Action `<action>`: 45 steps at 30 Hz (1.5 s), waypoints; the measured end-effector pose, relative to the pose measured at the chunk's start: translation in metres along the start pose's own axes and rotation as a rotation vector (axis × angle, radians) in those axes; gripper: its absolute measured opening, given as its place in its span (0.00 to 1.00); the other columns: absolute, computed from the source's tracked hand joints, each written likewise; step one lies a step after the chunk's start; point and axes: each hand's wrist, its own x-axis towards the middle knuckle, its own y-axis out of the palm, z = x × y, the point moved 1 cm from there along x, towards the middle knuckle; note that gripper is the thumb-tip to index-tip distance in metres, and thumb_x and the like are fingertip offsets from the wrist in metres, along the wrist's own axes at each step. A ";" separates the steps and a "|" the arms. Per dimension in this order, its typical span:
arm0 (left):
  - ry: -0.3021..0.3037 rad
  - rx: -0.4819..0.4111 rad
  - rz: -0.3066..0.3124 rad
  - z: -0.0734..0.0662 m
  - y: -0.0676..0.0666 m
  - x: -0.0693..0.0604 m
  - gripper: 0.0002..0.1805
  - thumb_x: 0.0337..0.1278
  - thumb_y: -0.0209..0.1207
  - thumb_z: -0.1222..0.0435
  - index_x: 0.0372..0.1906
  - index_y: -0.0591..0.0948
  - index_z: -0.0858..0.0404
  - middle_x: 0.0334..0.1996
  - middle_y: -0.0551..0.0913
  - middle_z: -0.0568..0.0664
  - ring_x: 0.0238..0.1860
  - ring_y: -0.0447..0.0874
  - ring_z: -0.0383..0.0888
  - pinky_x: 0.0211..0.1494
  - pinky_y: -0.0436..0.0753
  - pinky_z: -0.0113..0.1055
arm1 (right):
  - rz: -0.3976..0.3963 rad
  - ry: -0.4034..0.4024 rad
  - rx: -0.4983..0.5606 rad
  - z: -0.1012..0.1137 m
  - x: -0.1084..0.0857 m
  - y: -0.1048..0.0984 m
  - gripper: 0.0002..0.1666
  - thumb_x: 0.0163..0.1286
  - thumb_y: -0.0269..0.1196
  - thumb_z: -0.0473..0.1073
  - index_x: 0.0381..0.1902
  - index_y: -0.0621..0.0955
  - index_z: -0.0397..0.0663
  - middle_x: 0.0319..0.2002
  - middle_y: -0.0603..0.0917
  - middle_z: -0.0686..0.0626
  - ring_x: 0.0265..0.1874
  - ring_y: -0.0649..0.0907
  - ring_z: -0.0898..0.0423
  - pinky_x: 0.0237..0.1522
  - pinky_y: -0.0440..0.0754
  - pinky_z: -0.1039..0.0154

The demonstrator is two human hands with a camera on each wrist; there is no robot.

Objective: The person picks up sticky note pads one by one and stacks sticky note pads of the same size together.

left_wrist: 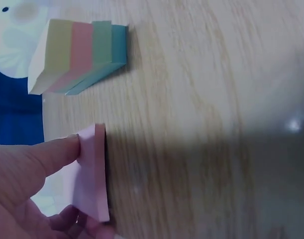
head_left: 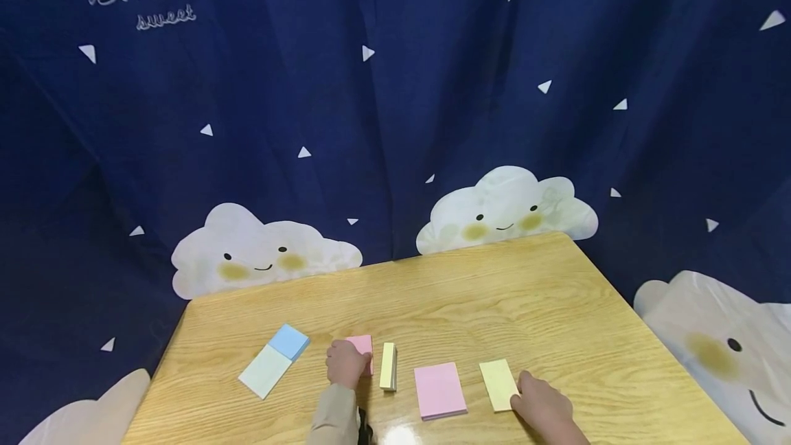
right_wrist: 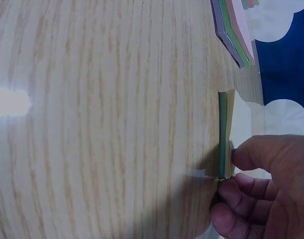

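My left hand (head_left: 346,364) grips a pink sticky-note pad (head_left: 363,343) on the table, thumb on its top and fingers at its near edge in the left wrist view. Just right of it is a narrow stack of sticky-note pads (head_left: 387,366), yellow on top, with pink, green and blue layers (left_wrist: 82,47) below. At the right, my right hand (head_left: 545,405) pinches a yellow sticky-note pad (head_left: 498,384) by its corner; a green layer (right_wrist: 223,134) lies under the yellow. Between the hands sits a square pink pad stack (head_left: 440,390) with green and purple layers beneath.
A blue pad (head_left: 289,342) and a pale pad (head_left: 264,371) lie end to end at the left of the wooden table (head_left: 482,294). Behind the table hangs a dark blue curtain (head_left: 395,101) with clouds and triangles. Light glares off the near edge.
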 end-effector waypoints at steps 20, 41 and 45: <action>0.021 -0.479 0.417 0.041 -0.011 0.022 0.16 0.34 0.45 0.80 0.08 0.60 0.58 0.09 0.58 0.43 0.12 0.56 0.38 0.14 0.60 0.28 | 0.022 -0.001 0.012 0.002 -0.002 -0.002 0.06 0.53 0.55 0.40 0.27 0.70 0.45 0.17 0.69 0.52 0.16 0.68 0.54 0.18 0.66 0.60; -0.079 -0.664 0.579 0.031 -0.047 0.009 0.04 0.54 0.48 0.72 0.33 0.71 0.72 0.19 0.69 0.48 0.20 0.66 0.39 0.25 0.73 0.29 | -0.001 0.014 -0.009 0.002 0.000 -0.001 0.06 0.51 0.55 0.41 0.25 0.69 0.47 0.18 0.72 0.51 0.18 0.71 0.53 0.19 0.68 0.54; -0.061 -0.689 0.581 0.027 -0.050 0.007 0.05 0.53 0.49 0.71 0.33 0.71 0.71 0.19 0.69 0.48 0.20 0.67 0.39 0.25 0.73 0.29 | 0.010 0.013 0.002 0.002 -0.001 -0.001 0.05 0.52 0.55 0.41 0.26 0.70 0.47 0.17 0.70 0.51 0.17 0.70 0.53 0.19 0.67 0.56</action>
